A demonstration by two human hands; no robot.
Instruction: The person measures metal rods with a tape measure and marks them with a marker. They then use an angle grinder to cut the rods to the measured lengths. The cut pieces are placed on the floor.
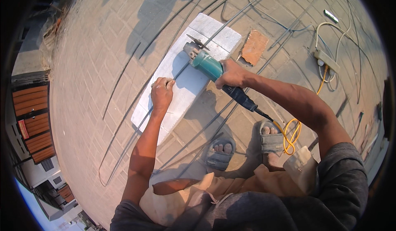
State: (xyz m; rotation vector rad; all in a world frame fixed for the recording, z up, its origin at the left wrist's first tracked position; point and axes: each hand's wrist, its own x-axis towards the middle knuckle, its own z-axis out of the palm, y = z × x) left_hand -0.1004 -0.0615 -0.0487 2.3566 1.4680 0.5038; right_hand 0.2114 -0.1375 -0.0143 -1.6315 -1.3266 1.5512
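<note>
My right hand (232,73) is wrapped round the body of a green angle grinder (209,65) with a black rear handle. The grinder's thin disc (198,42) is at a long metal rod (181,70) that runs slantwise over a white block (165,107). Whether the disc touches the rod I cannot tell. Lower on the block, my left hand (162,91) is closed on the same rod, its fingers curled over it.
More rods (123,70) lie across the brick paving. Right of the block is a broken reddish tile (254,47). A power strip (327,62) with cables sits at the right; a yellow cord (292,136) loops near my sandalled feet (220,152).
</note>
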